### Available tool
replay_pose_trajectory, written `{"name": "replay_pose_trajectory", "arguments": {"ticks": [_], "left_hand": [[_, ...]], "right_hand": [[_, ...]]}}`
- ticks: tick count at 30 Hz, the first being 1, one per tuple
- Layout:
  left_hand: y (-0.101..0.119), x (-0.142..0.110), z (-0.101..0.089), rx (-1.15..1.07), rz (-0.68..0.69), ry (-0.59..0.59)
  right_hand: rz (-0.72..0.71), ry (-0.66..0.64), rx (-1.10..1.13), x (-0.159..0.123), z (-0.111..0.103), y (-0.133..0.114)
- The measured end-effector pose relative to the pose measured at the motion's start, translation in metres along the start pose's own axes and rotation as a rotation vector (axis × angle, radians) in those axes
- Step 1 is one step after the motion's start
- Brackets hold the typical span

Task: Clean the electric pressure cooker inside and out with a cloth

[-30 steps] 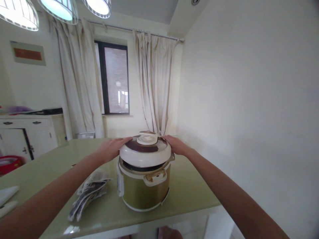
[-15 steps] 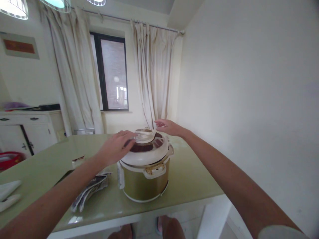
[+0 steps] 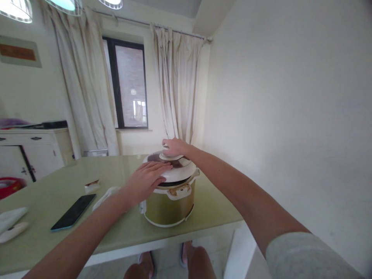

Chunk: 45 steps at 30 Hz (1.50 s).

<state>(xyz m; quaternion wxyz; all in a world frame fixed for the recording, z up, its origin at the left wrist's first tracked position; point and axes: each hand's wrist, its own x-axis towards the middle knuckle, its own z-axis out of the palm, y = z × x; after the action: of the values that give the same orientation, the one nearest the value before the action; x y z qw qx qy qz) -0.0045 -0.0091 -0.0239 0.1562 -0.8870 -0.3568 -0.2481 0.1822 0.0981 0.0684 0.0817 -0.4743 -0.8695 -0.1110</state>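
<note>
An electric pressure cooker (image 3: 171, 211) with a gold-green body and white trim stands upright near the table's front edge. Its white lid (image 3: 186, 169) has dark panels on top, and a dark gap shows between lid and rim at the front. My right hand (image 3: 176, 147) is closed around the handle on the lid's top, hiding most of it. Stretched flat over the lid's front left is my left hand (image 3: 149, 178), palm down with the fingers out. A stained white side grip (image 3: 179, 192) juts from the cooker's front.
Left of the cooker, a phone (image 3: 74, 212) and a small white box (image 3: 92, 186) lie on the pale green table (image 3: 128, 164). A white cloth (image 3: 106, 195) is partly behind my left forearm. White items (image 3: 13, 232) sit at the far left; a wall (image 3: 276, 116) rises at right.
My right hand has come left and down onto the lid's handle. My left hand has slid right and lies flat on the lid. The lid's panels are turned, and its front gap is wider.
</note>
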Motion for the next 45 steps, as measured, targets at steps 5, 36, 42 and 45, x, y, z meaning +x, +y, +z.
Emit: {"name": "replay_pose_trajectory", "arguments": {"ticks": [5,36,42,45], "left_hand": [[-0.023,-0.02,-0.011,-0.026,-0.097,-0.032],[0.012,-0.021,0.072,-0.066,-0.166,0.484],[0.017,-0.028,0.078,-0.104,-0.289,0.622],[0.016,-0.029,0.077,-0.15,-0.35,0.675]], "right_hand": [[0.167,-0.049,-0.007,0.006,-0.002,-0.013],[0.422,-0.02,0.21,0.005,0.011,-0.027],[0.286,-0.073,0.141,0.011,0.011,-0.024],[0.198,-0.069,0.132,0.012,0.014,-0.017]]}}
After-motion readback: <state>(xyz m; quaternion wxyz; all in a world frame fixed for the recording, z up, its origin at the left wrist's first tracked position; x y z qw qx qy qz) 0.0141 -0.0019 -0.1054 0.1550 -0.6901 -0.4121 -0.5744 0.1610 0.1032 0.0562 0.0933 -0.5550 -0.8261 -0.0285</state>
